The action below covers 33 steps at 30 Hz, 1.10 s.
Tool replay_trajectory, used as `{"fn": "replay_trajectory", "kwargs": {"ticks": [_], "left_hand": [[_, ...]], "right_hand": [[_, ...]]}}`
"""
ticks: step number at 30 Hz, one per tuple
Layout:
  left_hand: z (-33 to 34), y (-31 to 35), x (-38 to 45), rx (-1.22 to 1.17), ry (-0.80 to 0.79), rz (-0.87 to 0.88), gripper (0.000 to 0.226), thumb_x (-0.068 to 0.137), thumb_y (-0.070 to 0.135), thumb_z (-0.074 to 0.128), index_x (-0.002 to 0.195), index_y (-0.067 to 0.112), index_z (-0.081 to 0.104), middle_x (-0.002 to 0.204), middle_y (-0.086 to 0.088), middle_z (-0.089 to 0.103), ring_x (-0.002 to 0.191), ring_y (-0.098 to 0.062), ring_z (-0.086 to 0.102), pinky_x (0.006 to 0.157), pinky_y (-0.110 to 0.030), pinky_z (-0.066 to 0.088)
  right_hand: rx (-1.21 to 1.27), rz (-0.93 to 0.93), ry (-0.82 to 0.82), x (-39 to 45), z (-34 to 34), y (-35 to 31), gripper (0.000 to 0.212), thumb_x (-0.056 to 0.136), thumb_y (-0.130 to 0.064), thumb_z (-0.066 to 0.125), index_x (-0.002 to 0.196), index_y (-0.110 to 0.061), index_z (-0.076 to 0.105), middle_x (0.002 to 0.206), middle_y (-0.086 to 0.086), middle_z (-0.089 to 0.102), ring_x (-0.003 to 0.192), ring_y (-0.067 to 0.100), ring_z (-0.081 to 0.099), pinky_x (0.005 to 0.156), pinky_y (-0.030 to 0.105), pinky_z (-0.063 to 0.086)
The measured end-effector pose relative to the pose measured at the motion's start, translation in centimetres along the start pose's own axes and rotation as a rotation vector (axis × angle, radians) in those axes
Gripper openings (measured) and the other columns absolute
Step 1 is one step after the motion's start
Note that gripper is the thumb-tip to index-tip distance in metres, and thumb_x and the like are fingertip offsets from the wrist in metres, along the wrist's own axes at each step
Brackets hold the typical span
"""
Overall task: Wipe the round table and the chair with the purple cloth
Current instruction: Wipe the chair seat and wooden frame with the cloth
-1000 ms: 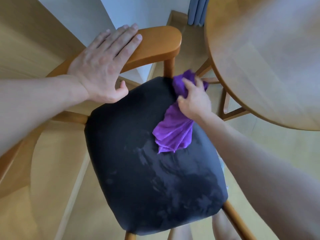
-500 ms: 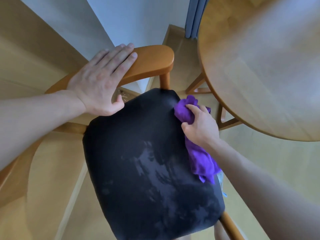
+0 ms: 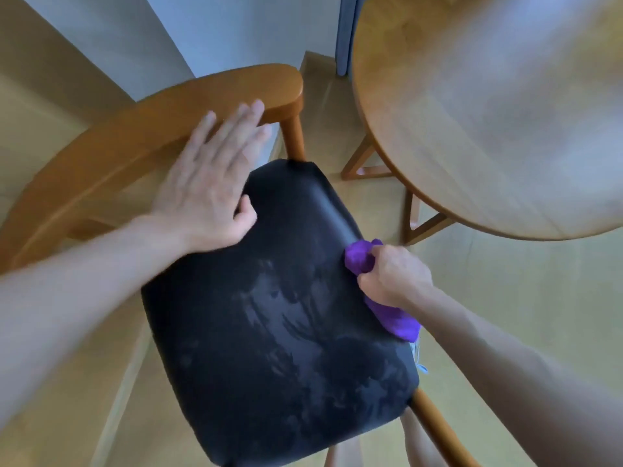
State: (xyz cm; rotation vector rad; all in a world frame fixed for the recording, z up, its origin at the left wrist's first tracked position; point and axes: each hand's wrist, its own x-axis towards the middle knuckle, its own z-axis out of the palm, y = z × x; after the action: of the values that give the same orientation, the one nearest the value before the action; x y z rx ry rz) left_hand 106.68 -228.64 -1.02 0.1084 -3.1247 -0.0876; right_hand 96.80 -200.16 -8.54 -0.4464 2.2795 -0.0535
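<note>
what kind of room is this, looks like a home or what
Probably a dining corner in a home. A round light-wood table stands beside a wooden armchair with a black padded seat, on pale wood flooring against a plain white wall. A crumpled purple cloth wipes the seat's edge.

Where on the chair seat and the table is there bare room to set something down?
The round table top shows nothing on it. The black seat is bare between the left hand and the right hand; its right edge is crowded by the purple cloth.
</note>
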Motion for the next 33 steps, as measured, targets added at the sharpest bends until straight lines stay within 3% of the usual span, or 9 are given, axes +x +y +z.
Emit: {"fn": "replay_trajectory", "kwargs": {"ticks": [3, 6, 11, 14, 17, 21, 24, 29, 33], "left_hand": [[3.8, 9.8, -6.0, -0.200, -0.064, -0.126, 0.105, 0.081, 0.029, 0.067, 0.166, 0.009, 0.008, 0.174, -0.013, -0.004, 0.162, -0.027, -0.002, 0.130, -0.052, 0.009], [6.8, 15.8, -12.0, -0.299, -0.225, -0.483, 0.119, 0.081, 0.049, 0.073, 0.166, 0.017, -0.003, 0.173, -0.007, -0.019, 0.161, -0.028, -0.011, 0.128, -0.056, 0.007], [9.6, 18.2, -17.3, -0.408, -0.614, -0.776, 0.149, 0.066, 0.076, 0.080, 0.155, 0.040, -0.033, 0.158, 0.003, -0.051, 0.155, -0.036, -0.029, 0.120, -0.072, 0.015], [10.7, 18.5, -17.5, -0.372, -0.769, -0.769, 0.156, 0.067, 0.070, 0.085, 0.148, 0.039, -0.045, 0.151, -0.005, -0.058, 0.152, -0.047, -0.030, 0.116, -0.074, 0.028], [11.2, 18.9, -16.9, -0.331, -0.815, -0.775, 0.157, 0.068, 0.069, 0.084, 0.141, 0.034, -0.050, 0.151, -0.013, -0.056, 0.150, -0.052, -0.029, 0.114, -0.073, 0.031], [11.5, 18.9, -17.2, -0.316, -0.800, -0.772, 0.159, 0.068, 0.068, 0.085, 0.136, 0.034, -0.054, 0.151, -0.014, -0.055, 0.150, -0.053, -0.029, 0.113, -0.073, 0.030], [11.7, 19.0, -17.2, -0.323, -0.781, -0.763, 0.160, 0.067, 0.066, 0.087, 0.135, 0.035, -0.054, 0.151, -0.013, -0.056, 0.150, -0.052, -0.030, 0.113, -0.074, 0.029], [11.5, 18.9, -17.1, -0.277, -0.826, -0.733, 0.162, 0.066, 0.072, 0.083, 0.134, 0.029, -0.058, 0.152, -0.017, -0.053, 0.150, -0.055, -0.026, 0.112, -0.073, 0.033], [11.4, 18.9, -16.9, -0.292, -0.842, -0.722, 0.161, 0.068, 0.068, 0.085, 0.138, 0.027, -0.053, 0.152, -0.020, -0.052, 0.148, -0.057, -0.028, 0.113, -0.075, 0.031]], "right_hand": [[0.131, -0.071, 0.089, 1.9, -1.2, -0.6, 0.055, 0.081, -0.030, 0.059, 0.135, -0.028, 0.053, 0.123, 0.007, 0.057, 0.102, 0.034, 0.060, 0.079, 0.038, 0.051], [0.087, -0.205, 0.113, 3.4, -0.6, -2.6, 0.073, 0.086, -0.031, 0.060, 0.153, -0.031, 0.031, 0.151, 0.005, 0.036, 0.121, 0.037, 0.054, 0.083, 0.040, 0.047], [-0.177, -0.281, 0.161, -2.0, 5.0, 0.9, 0.072, 0.089, -0.029, 0.057, 0.155, -0.032, 0.029, 0.161, -0.003, 0.026, 0.107, 0.036, 0.053, 0.068, 0.035, 0.041], [-0.314, -0.367, 0.083, -6.7, 7.4, 4.7, 0.069, 0.090, -0.027, 0.054, 0.154, -0.036, 0.030, 0.164, -0.008, 0.018, 0.098, 0.028, 0.046, 0.066, 0.035, 0.045], [-0.335, -0.416, 0.001, -7.8, 6.6, 6.7, 0.059, 0.085, -0.027, 0.054, 0.141, -0.040, 0.048, 0.156, -0.019, 0.031, 0.102, 0.025, 0.049, 0.073, 0.035, 0.052], [0.001, -0.398, 0.078, -4.7, 2.9, 3.7, 0.048, 0.074, -0.028, 0.063, 0.121, -0.036, 0.067, 0.123, -0.014, 0.061, 0.109, 0.022, 0.061, 0.076, 0.029, 0.047], [0.140, -0.405, 0.247, -1.4, 1.8, -0.7, 0.061, 0.080, -0.027, 0.063, 0.140, -0.031, 0.056, 0.152, -0.007, 0.046, 0.126, 0.025, 0.055, 0.091, 0.034, 0.050], [-0.272, -0.438, 0.077, -5.0, 6.5, -0.9, 0.059, 0.089, -0.025, 0.058, 0.146, -0.029, 0.044, 0.163, -0.011, 0.019, 0.108, 0.034, 0.053, 0.062, 0.035, 0.043], [-0.511, -0.589, -0.122, -9.5, 8.5, 3.1, 0.053, 0.091, -0.027, 0.055, 0.143, -0.031, 0.045, 0.160, -0.013, 0.021, 0.105, 0.027, 0.050, 0.059, 0.034, 0.042]]}}
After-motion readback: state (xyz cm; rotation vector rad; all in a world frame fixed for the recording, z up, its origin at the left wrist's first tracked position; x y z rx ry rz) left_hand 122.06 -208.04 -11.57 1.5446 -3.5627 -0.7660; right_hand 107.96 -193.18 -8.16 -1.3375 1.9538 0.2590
